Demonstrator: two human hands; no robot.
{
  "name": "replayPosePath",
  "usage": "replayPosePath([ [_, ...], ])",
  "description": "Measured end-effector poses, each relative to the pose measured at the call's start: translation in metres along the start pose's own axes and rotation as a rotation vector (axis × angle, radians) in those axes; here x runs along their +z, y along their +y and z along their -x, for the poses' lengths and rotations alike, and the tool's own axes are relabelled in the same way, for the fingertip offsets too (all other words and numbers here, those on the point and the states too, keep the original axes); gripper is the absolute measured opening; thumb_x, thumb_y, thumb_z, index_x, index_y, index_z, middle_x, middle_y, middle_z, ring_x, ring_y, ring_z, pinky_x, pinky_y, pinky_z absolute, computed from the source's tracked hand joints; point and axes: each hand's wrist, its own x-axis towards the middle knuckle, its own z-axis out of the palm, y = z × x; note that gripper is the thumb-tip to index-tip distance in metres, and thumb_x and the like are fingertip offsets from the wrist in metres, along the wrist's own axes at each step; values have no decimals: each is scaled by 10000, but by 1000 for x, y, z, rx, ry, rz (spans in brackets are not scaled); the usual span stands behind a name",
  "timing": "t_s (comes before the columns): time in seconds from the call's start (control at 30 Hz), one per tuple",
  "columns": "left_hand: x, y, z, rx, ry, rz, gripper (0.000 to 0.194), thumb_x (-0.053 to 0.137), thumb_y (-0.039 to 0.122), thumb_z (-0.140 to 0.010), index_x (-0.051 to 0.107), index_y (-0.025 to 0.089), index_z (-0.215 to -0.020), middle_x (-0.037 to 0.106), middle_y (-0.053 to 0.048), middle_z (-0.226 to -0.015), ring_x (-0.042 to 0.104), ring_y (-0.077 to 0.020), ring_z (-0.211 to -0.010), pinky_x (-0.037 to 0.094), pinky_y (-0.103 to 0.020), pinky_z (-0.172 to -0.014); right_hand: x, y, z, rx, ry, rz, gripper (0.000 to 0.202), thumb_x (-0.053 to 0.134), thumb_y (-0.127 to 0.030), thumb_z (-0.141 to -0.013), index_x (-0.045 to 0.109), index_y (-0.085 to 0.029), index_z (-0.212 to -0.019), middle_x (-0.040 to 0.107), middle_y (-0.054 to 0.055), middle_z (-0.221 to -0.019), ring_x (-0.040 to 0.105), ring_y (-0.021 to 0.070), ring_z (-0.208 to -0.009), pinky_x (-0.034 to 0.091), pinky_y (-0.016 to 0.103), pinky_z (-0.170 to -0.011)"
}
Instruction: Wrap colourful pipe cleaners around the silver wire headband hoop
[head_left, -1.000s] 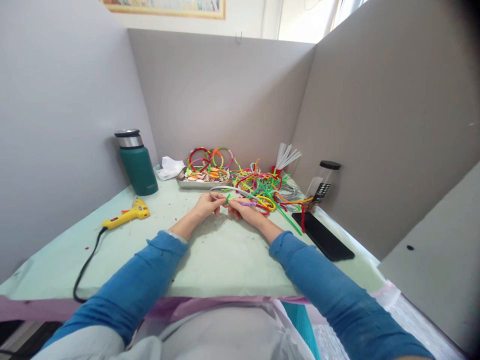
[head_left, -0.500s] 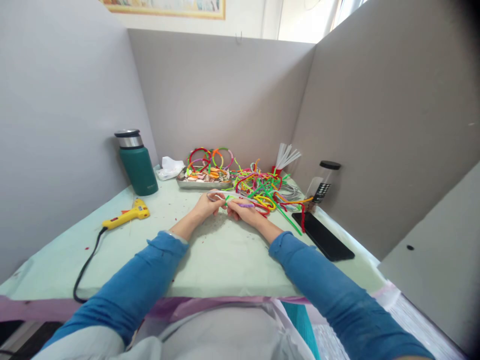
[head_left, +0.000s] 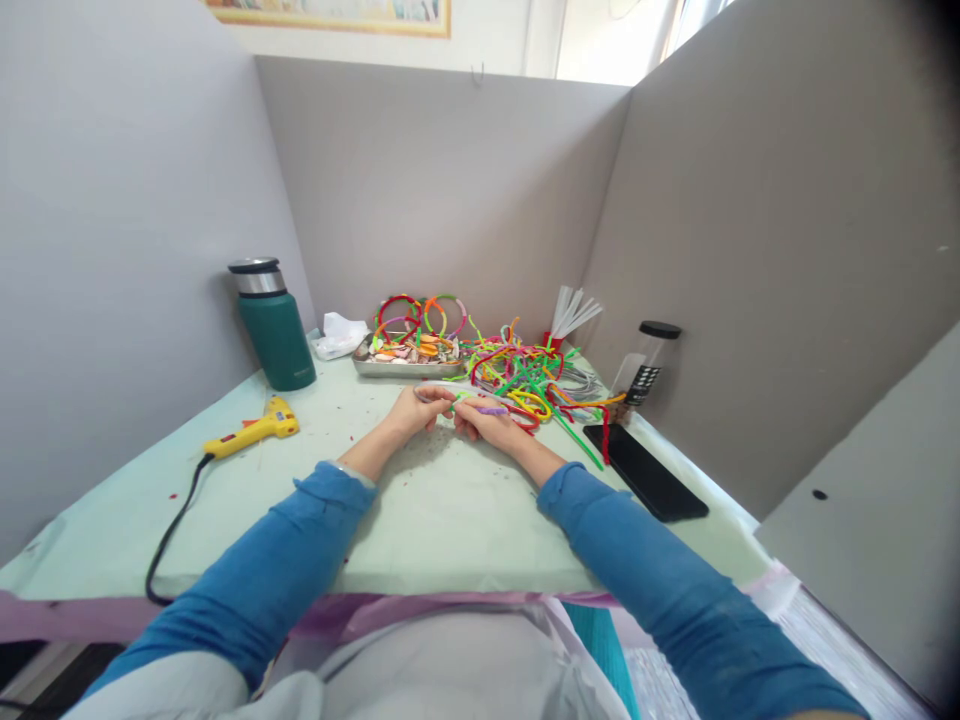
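At the middle of the table my left hand (head_left: 413, 412) and my right hand (head_left: 487, 418) nearly meet, fingers pinched. Between the fingertips shows a short bit of green pipe cleaner (head_left: 453, 403), and both hands close on it. A purple piece (head_left: 493, 411) lies along the back of my right hand. A pale thin band seems to arc just behind the fingers; its full shape is hidden. Right behind my right hand is a tangled heap of coloured pipe cleaners (head_left: 525, 370).
A metal tray (head_left: 409, 370) with small pieces and coloured wrapped hoops (head_left: 400, 312) stands behind the hands. At left are a yellow glue gun (head_left: 255, 432) with its cord and a green bottle (head_left: 276, 340). At right are a black phone (head_left: 649, 475), a clear bottle (head_left: 651, 365) and white sticks (head_left: 574, 315).
The fingertips have shifted slightly, and less of the green pipe cleaner shows between them. Both arms stay in place.
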Motion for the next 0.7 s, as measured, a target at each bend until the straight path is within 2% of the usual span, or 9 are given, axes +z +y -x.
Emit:
replayPosePath([
  [0.23,-2,-3,-1,-7,-16,0,351,686,355,-650,711,97,-887,669,-31,-634,425,-61,-366,322,-224,-417,0,2,0,-3,9,-13,331,465,-399,-884,583,-164,-682,527,-10,-548,433,100,-456,337,244,-461],
  [0.4,-2,-4,-1,-38,-17,-16,362,691,347,-651,718,85,-901,600,5,-499,428,-75,-387,329,-225,-457,1,5,-1,-8,15,-35,319,452,-395,-889,588,-161,-720,573,4,-622,437,92,-469,343,240,-464],
  [0.5,-2,-2,0,-30,-38,-23,381,700,354,-640,721,75,-900,560,16,-455,431,-83,-400,315,-223,-461,1,5,-1,-4,18,-41,328,456,-409,-890,588,-162,-721,559,-2,-601,433,89,-462,343,238,-465],
  [0.7,-1,9,5,36,-89,-82,288,682,359,-653,713,97,-769,516,27,-425,424,-86,-415,301,-215,-449,1,6,-2,-8,29,-56,372,459,-459,-886,592,-171,-691,550,2,-586,438,95,-469,348,239,-460],
])
